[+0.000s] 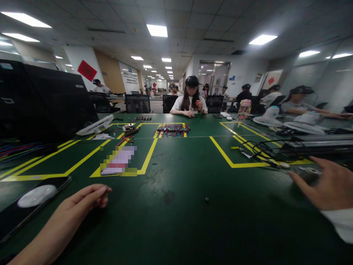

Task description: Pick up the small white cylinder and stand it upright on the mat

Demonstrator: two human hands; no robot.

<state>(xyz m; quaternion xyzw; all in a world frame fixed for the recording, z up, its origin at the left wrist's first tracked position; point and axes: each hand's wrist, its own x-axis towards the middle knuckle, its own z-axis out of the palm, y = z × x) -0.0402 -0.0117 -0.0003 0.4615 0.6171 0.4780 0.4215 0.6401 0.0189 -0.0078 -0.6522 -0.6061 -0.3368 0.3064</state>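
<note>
My left hand rests low over the green table with its thumb pressed to the curled fingers; whether anything small is pinched there is hidden. Left of it lies a dark phone with a white rounded case on top. At the right edge my right hand has thumb and forefinger spread apart. Just beyond that gap is a grey cylindrical metal piece; I cannot tell whether the hand touches it. A tiny metal part, like a nut, sits alone on the table between my hands.
A blurred flat card lies within yellow tape. Farther back are a wired circuit board, a small motor-like part and a pink-lidded bottle. Cables and dark bars crowd the right. Across the table sits a person.
</note>
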